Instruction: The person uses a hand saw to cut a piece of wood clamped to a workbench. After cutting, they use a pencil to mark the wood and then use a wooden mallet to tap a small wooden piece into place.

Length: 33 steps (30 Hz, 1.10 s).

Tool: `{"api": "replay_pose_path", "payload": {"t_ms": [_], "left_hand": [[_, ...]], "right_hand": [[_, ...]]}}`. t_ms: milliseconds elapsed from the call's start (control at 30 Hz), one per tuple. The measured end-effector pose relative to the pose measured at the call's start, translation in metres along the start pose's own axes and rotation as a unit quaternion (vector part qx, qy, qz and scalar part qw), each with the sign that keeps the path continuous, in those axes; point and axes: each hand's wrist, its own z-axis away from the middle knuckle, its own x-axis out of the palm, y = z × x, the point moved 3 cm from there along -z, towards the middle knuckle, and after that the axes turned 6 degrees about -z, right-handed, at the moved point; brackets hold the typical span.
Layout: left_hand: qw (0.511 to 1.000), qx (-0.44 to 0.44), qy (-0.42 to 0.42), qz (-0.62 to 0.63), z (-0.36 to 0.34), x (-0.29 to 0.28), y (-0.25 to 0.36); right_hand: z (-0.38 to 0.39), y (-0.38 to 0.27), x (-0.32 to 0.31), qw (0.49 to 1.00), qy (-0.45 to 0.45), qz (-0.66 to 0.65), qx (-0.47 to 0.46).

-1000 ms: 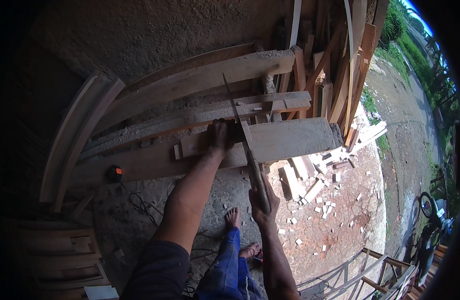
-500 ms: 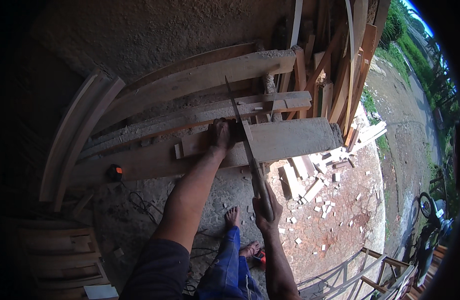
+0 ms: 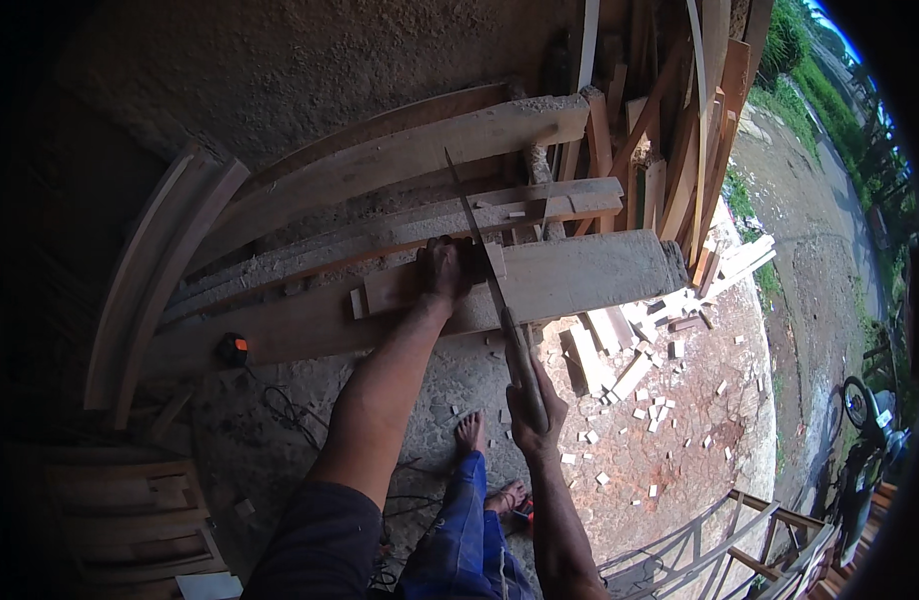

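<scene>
My left hand [image 3: 443, 270] is closed over a short wooden piece [image 3: 385, 292] lying on a wide bench plank [image 3: 590, 275], its fingers just left of the saw blade. My right hand [image 3: 535, 410] grips the handle of a handsaw [image 3: 489, 264], whose long blade crosses the wooden piece and points away from me, its tip over the farther planks [image 3: 400, 140]. Whether the teeth are inside a cut is too small to tell. A black and orange tool [image 3: 234, 350] rests at the left end of the near plank.
Grooved boards [image 3: 160, 280] lean at left; upright timber [image 3: 680, 150] is stacked at back right. Offcuts [image 3: 630, 370] litter the sunlit floor. My bare feet [image 3: 470, 430] are below the bench, near cords [image 3: 285, 410]. A metal frame [image 3: 750, 560] and motorbike [image 3: 860, 450] stand at right.
The saw and my right hand slid a little back toward me, then forward again away from me. My left hand stayed in place on the wooden piece.
</scene>
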Motion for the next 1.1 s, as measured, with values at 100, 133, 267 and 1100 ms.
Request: {"api": "replay_pose_path", "payload": {"t_ms": [100, 133, 267, 1100], "left_hand": [[0.995, -0.037, -0.030, -0.082, 0.004, -0.004, 0.006], [0.996, -0.052, -0.024, -0.068, -0.002, -0.009, 0.014], [0.993, -0.088, -0.048, -0.056, -0.004, -0.020, 0.022], [0.952, -0.027, -0.269, -0.145, -0.012, -0.005, 0.024]], "right_hand": [[0.021, -0.004, -0.025, 0.998, 0.040, 0.036, 0.022], [0.026, -0.005, -0.033, 0.996, 0.092, 0.018, -0.009], [0.032, -0.021, -0.059, 0.988, 0.093, 0.049, 0.110], [-0.029, -0.085, -0.035, 0.992, -0.071, 0.038, 0.096]]}}
